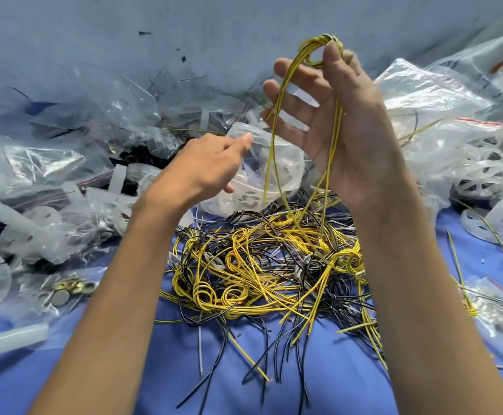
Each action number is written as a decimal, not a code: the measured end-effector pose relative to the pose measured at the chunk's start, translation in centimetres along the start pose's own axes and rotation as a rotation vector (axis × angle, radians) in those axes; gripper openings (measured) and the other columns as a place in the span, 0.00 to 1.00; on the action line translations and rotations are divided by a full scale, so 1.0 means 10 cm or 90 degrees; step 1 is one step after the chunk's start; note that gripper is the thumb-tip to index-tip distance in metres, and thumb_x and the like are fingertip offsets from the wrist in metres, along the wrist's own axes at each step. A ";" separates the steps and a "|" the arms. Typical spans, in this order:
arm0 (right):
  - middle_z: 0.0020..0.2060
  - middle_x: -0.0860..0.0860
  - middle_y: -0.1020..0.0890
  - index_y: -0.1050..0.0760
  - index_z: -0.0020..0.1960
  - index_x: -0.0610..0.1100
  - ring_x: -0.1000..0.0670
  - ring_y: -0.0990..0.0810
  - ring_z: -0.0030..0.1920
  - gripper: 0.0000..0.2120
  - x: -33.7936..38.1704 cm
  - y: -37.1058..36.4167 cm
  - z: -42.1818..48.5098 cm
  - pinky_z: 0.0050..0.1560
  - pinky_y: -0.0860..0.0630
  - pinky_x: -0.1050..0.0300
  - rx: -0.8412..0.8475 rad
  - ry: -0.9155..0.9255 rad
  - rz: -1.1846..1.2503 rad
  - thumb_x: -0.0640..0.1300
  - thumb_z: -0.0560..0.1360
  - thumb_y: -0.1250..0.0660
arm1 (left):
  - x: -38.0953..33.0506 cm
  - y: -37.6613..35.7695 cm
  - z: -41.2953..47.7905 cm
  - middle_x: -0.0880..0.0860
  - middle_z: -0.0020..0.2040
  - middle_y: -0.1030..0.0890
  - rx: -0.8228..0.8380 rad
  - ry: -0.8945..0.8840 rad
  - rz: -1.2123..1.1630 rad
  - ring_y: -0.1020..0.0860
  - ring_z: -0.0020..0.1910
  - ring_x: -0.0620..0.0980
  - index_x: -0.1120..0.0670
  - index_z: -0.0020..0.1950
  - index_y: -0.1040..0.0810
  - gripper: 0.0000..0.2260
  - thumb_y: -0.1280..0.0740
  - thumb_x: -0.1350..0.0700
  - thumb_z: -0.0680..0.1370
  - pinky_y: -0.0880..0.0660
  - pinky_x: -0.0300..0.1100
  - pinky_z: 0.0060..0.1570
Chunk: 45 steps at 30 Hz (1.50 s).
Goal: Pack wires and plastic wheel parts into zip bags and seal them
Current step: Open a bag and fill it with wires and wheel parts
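Early on, I judge: the right hand [334, 127] pinches a coiled yellow wire bundle [316, 46] aloft, the loose-fingered left hand [208, 166] stretches toward a clear plastic zip bag [274, 163] just past its fingertips, with a tangled yellow-and-black wire heap [262, 265] unbagged below both.

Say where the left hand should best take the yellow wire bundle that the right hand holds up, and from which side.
Probably the loose strands hanging left of the palm, approached from the left. The right hand pinches the yellow wire bundle at its top coil, so that is taken; the strands hang free, near-vertical, facing the left hand.
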State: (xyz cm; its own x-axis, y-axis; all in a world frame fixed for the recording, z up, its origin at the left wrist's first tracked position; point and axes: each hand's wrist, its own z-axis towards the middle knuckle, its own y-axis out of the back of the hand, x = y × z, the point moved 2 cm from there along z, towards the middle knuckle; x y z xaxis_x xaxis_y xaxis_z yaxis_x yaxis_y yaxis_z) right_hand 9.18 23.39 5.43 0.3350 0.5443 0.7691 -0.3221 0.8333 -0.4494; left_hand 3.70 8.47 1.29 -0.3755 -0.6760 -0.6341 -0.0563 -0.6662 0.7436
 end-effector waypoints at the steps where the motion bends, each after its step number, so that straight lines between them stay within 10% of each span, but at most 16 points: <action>1: 0.43 0.43 0.18 0.36 0.44 0.45 0.44 0.17 0.43 0.08 -0.01 -0.01 0.00 0.46 0.20 0.46 -0.004 -0.008 0.001 0.43 0.82 0.46 | -0.01 0.00 0.00 0.59 0.54 0.19 -0.001 0.004 0.000 0.19 0.31 0.43 0.63 0.52 0.23 0.28 0.49 0.40 0.81 0.25 0.49 0.48; 5: 0.44 0.41 0.18 0.38 0.47 0.45 0.40 0.17 0.42 0.07 -0.03 -0.03 0.00 0.43 0.20 0.43 0.000 -0.050 0.031 0.45 0.82 0.47 | -0.02 0.01 -0.01 0.52 0.45 0.18 -0.020 0.027 -0.023 0.20 0.31 0.43 0.54 0.50 0.19 0.29 0.53 0.37 0.80 0.33 0.35 0.41; 12: 0.39 0.44 0.22 0.39 0.47 0.46 0.49 0.21 0.33 0.09 -0.12 0.02 -0.02 0.41 0.20 0.46 -0.006 -0.171 -0.157 0.50 0.82 0.48 | -0.04 0.02 -0.07 0.48 0.55 0.20 -0.005 0.048 -0.124 0.19 0.30 0.44 0.50 0.51 0.18 0.38 0.62 0.30 0.75 0.33 0.55 0.62; 25: 0.47 0.53 0.26 0.33 0.62 0.60 0.55 0.22 0.37 0.13 -0.24 0.16 -0.04 0.32 0.27 0.65 0.093 -0.212 -0.615 0.46 0.83 0.49 | 0.01 0.07 -0.03 0.49 0.43 0.17 -0.049 0.045 -0.139 0.19 0.30 0.44 0.53 0.45 0.18 0.37 0.59 0.31 0.76 0.30 0.49 0.55; 31: 0.37 0.52 0.17 0.20 0.58 0.52 0.54 0.19 0.34 0.12 -0.28 0.16 -0.02 0.25 0.33 0.66 0.132 -0.160 -0.957 0.47 0.79 0.40 | -0.03 0.01 -0.02 0.48 0.38 0.18 -0.031 -0.005 -0.031 0.21 0.27 0.38 0.50 0.44 0.17 0.17 0.39 0.39 0.77 0.30 0.34 0.36; 45: 0.41 0.49 0.16 0.17 0.48 0.48 0.53 0.16 0.37 0.05 -0.24 0.17 -0.03 0.38 0.21 0.58 0.022 -0.116 -0.960 0.45 0.75 0.32 | 0.02 0.01 -0.05 0.44 0.32 0.19 0.030 -0.023 -0.057 0.22 0.29 0.35 0.43 0.39 0.18 0.03 0.29 0.47 0.73 0.32 0.24 0.30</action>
State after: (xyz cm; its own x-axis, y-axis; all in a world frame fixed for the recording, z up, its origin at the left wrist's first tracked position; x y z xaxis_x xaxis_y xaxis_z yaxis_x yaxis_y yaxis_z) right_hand 8.11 23.51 2.68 0.2503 -0.8092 0.5316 0.1893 0.5794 0.7928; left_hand 4.11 8.11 1.07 -0.4000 -0.6017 -0.6914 -0.1347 -0.7075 0.6937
